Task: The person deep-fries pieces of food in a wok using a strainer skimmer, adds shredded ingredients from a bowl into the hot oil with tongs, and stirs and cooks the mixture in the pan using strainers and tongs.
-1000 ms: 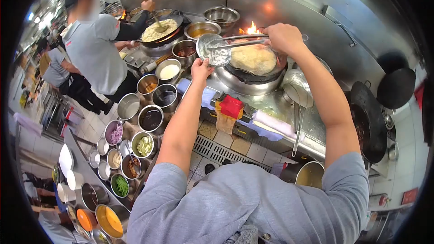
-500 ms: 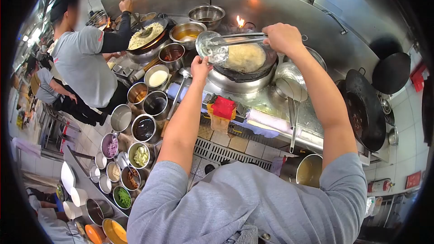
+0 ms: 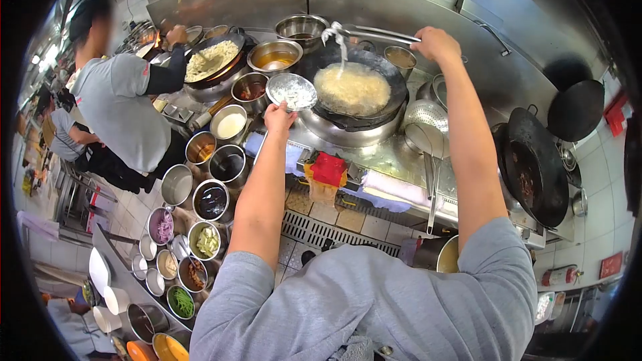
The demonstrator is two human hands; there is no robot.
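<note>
My left hand grips the near rim of a shallow metal bowl holding white, floury pieces, just left of the wok. With my right hand I hold long metal tongs stretched leftward over the wok. A limp white-coated strip hangs from their tips, its lower end drooping towards the wok. Pale yellow foam bubbles inside the wok. What the coated pieces are made of, I cannot tell.
A metal bowl of amber liquid stands left of the wok. Strainers lie to its right, with a large dark wok beyond. Several ingredient pots line the left side. A co-worker stands at another wok.
The bowl has come down and left, tipped from steep to more level. My right hand has moved right; the tongs now lift a white strip above the foam. The co-worker's raised arm has lowered.
</note>
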